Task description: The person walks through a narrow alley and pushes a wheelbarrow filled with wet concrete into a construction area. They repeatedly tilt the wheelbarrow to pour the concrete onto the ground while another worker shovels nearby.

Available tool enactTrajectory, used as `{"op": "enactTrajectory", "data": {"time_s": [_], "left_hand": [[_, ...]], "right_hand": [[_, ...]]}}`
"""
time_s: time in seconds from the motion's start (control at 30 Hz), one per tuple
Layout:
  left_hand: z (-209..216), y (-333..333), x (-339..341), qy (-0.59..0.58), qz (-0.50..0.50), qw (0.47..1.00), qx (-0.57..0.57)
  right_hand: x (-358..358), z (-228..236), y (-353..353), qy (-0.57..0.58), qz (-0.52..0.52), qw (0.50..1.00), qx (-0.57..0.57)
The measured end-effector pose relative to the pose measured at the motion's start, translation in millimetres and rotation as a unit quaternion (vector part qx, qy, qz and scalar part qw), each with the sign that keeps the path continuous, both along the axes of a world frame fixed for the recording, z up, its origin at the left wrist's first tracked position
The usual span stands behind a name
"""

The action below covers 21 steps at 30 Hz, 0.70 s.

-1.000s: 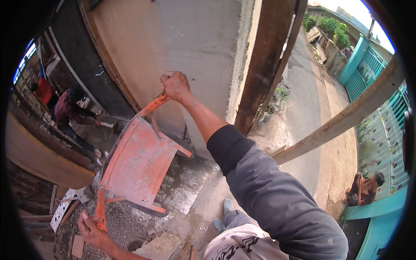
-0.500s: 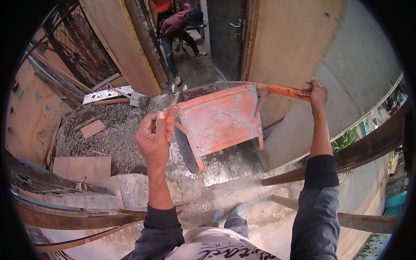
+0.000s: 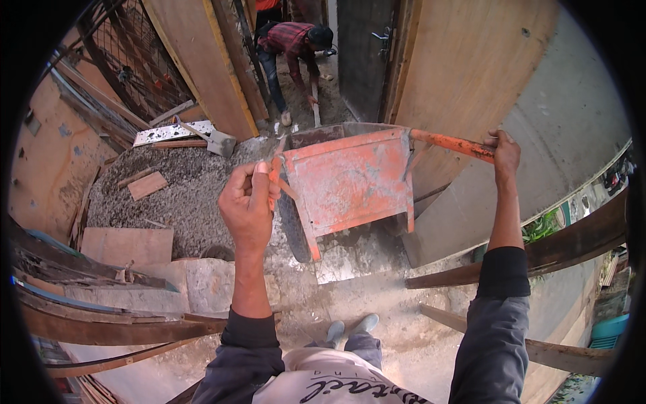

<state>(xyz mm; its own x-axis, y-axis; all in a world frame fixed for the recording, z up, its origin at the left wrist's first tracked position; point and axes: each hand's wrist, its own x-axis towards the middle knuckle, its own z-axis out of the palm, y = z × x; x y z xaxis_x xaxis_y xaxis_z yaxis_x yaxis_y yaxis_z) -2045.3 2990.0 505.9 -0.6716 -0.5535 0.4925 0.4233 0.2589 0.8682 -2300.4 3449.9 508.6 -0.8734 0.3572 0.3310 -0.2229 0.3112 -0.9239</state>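
An orange, cement-smeared wheelbarrow (image 3: 350, 178) stands in front of me, its tray tipped with the near panel facing me. My left hand (image 3: 246, 195) is closed round its left handle, only a bit of which shows beside the fingers. On the other side, my right hand (image 3: 506, 156) grips the end of the long right handle (image 3: 454, 143). A dark tyre (image 3: 291, 232) shows under the left side of the tray. The inside of the tray is mostly hidden behind the panel.
Beyond the wheelbarrow a person (image 3: 296, 50) in a checked shirt bends in a doorway beside a dark door (image 3: 367, 57), holding a pale strip (image 3: 315, 104). To the left lies a gravel heap (image 3: 188, 182) with a shovel (image 3: 219, 143) and boards. Wooden beams (image 3: 585, 246) flank me.
The view has shifted slightly, with the wheelbarrow and both hands keeping their grip. The person in the doorway has bent lower, a hand now on the pale strip.
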Motion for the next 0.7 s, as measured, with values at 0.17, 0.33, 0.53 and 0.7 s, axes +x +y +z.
{"op": "enactTrajectory", "data": {"time_s": [0.17,0.33,0.53,0.7], "left_hand": [[-2.8,-1.8,1.6,0.0,-0.005,1.0,0.008],[-4.2,1.8,-1.5,0.0,0.006,1.0,-0.009],[-1.4,1.1,0.1,-0.003,0.012,1.0,-0.006],[-1.5,1.4,0.8,0.001,0.009,1.0,0.011]], "right_hand": [[4.4,3.0,-5.3,-0.002,-0.001,1.0,0.006],[7.1,4.4,-2.9,-0.007,-0.012,1.0,0.005],[3.3,2.2,-2.0,0.012,-0.002,1.0,0.001],[1.6,1.3,-3.9,0.008,-0.002,1.0,0.005]]}}
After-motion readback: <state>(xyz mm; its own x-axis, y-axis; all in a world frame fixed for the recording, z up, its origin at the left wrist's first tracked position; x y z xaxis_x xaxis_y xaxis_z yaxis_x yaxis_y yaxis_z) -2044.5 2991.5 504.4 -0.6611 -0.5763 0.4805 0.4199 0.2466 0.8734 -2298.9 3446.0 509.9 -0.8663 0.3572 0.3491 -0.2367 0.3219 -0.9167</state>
